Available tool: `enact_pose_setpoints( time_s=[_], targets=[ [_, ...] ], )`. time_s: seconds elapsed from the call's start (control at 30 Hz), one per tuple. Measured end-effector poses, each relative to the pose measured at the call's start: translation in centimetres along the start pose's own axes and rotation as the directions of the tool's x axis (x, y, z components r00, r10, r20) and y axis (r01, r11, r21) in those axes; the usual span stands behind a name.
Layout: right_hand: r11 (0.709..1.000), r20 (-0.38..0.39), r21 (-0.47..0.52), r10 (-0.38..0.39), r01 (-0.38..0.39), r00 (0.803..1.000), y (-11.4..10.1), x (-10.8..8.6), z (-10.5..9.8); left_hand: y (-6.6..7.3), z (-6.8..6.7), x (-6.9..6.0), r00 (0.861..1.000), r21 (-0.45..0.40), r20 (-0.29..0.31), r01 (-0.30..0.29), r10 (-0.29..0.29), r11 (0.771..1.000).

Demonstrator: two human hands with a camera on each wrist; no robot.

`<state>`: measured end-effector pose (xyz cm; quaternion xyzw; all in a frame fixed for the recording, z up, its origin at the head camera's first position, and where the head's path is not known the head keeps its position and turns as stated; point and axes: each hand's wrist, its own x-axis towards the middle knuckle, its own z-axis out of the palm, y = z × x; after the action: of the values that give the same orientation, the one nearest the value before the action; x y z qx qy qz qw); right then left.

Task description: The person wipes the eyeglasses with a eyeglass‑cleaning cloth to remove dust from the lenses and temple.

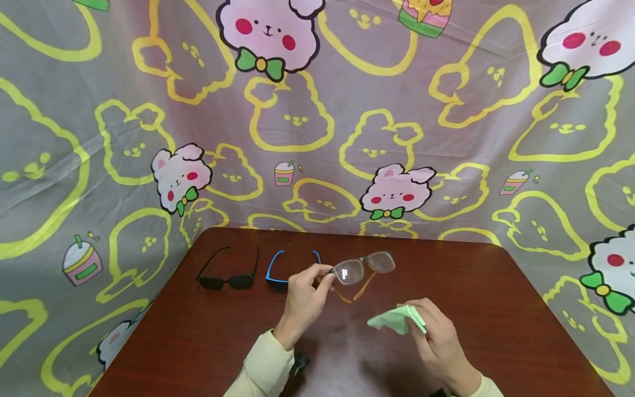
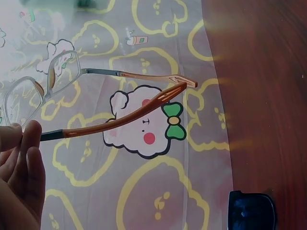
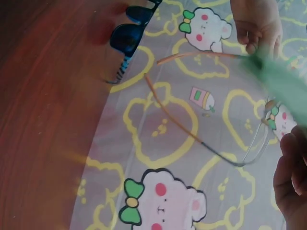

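Note:
Between thumb and fingers, my left hand (image 1: pixel 306 298) pinches a pair of clear-framed eyeglasses (image 1: pixel 364 259) near one hinge. The glasses are held up off the table with their orange-brown temples (image 2: pixel 120 122) unfolded, tips toward the table in the left wrist view. My right hand (image 1: pixel 439 336) grips a light green cloth (image 1: pixel 399 320) to the right of and below the glasses, apart from them in the head view. In the right wrist view the green cloth (image 3: pixel 283 84) is blurred and covers part of the glasses.
Black sunglasses (image 1: pixel 225 282) lie unfolded at the table's left. Blue-framed sunglasses (image 1: pixel 270 275) lie beside them, partly behind my left hand. A small black object (image 1: pixel 299 364) is by my left sleeve. A patterned curtain (image 1: pixel 317 165) hangs behind the brown table (image 1: pixel 476 286).

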<state>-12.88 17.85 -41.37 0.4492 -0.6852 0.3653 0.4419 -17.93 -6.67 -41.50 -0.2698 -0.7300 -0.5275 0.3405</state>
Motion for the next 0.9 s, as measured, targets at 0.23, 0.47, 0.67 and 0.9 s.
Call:
enact_pose_setpoints(
  time_s=[0.23,0.47,0.67,0.9],
  targets=[
    [0.972,-0.019,-0.146,0.182,-0.183,0.983,1.1,-1.4,-1.0,-0.1,-0.3,0.1,0.998,0.006,0.023,-0.057,0.057,0.998],
    [0.862,-0.074,-0.241,0.442,-0.446,0.894,1.6,-1.4,-1.9,0.0,-0.4,-0.1,0.992,-0.054,0.07,-0.104,0.108,0.993],
    [0.802,-0.089,-0.28,0.525,-0.527,0.847,1.7,-1.5,-1.6,1.4,-0.6,0.2,0.981,-0.102,0.105,-0.151,0.162,0.983],
    [0.75,-0.156,-0.296,0.573,-0.592,0.804,1.8,-0.7,-1.3,3.3,-1.1,0.7,0.97,-0.111,0.123,-0.196,0.209,0.974]
  ],
)
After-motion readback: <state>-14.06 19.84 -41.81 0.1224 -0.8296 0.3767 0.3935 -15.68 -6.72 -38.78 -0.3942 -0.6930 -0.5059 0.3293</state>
